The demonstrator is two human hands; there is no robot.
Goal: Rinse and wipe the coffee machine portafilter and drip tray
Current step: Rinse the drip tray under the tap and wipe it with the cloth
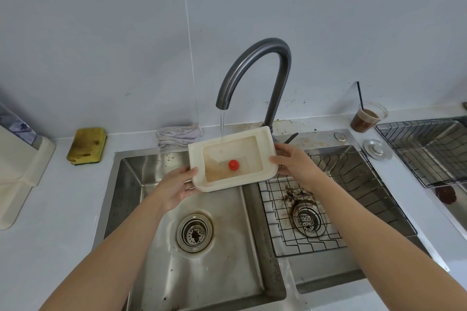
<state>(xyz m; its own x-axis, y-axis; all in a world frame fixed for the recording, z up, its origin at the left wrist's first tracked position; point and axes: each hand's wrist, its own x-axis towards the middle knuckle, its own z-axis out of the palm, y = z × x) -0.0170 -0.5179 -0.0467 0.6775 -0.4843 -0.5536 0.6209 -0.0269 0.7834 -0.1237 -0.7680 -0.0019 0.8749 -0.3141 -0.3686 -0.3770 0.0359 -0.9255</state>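
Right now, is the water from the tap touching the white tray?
Touching. The head view shows the water stream falling from the tap into the tray, which both hands hold.

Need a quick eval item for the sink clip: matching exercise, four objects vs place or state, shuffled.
Things:
1. drip tray
2. sponge
3. cloth
4. plastic cup

Places or states:
A. on the counter right of the faucet, straw in it
B. crumpled behind the sink, left of the faucet
C. held under running water
D. lying flat on the counter left of the sink

Pairs: 1-C, 2-D, 3-B, 4-A
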